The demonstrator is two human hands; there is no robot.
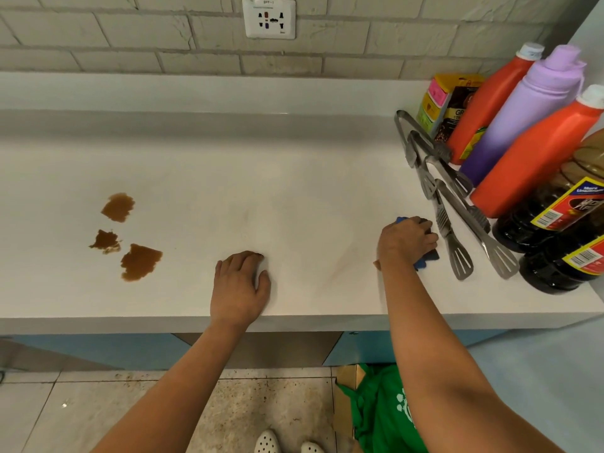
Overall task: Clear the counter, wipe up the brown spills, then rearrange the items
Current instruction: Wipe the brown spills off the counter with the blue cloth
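Observation:
Three brown spills (141, 261) lie on the left part of the white counter (294, 197). My right hand (405, 240) presses a blue cloth (425, 258) onto the counter beside the tongs; the cloth is mostly hidden under my fingers. A faint brownish smear (340, 266) shows left of that hand. My left hand (242, 286) rests palm down near the counter's front edge, holding nothing.
At the right stand two orange bottles (529, 165), a purple bottle (526, 116), two dark sauce bottles (555, 217) and a coffee pack (454, 103). Several metal tongs (457, 204) lie beside them. A wall socket (269, 18) is above. A green bag (382, 410) sits on the floor.

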